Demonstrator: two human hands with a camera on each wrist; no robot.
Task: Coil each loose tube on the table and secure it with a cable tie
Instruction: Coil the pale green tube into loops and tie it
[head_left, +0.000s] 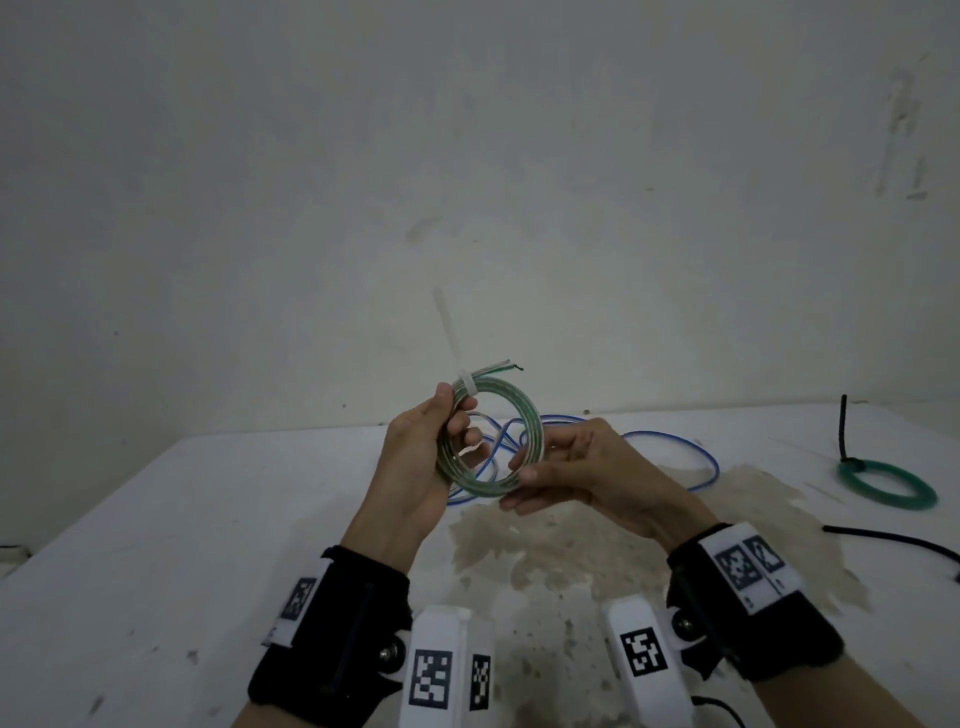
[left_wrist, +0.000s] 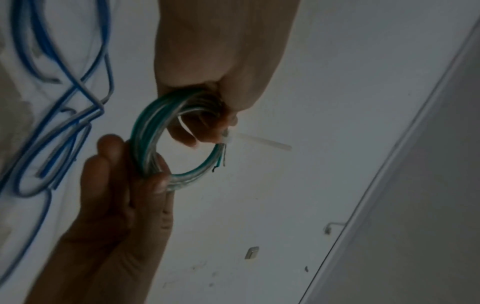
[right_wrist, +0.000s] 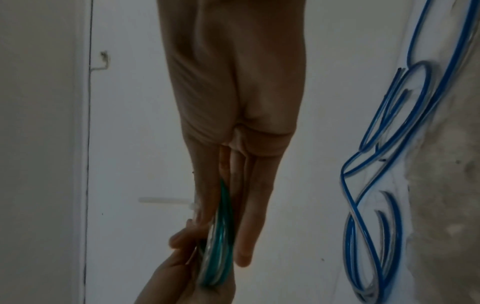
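Stained white table (head_left: 208, 519) under bare wall (head_left: 467, 156); both hands (head_left: 415, 457) (head_left: 582, 478) grip tied coil (head_left: 524, 410).

We see all three views in dim, flat, greyish light with no clear source and no glare. In the head view the wall (head_left: 467, 156) darkens toward the corners, and the table (head_left: 156, 519) carries almost no cast shadow. The wide lens bows the table's far edge, and the frame looks soft throughout. The wrist views are darker and grainier. In the left wrist view the right hand (left_wrist: 103, 205) falls into deep shadow, while the blue tube (left_wrist: 78, 92) smears with motion blur. In the right wrist view the same blue tube (right_wrist: 376, 185) is streaked and doubled, and the left hand (right_wrist: 179, 271) is out of focus.
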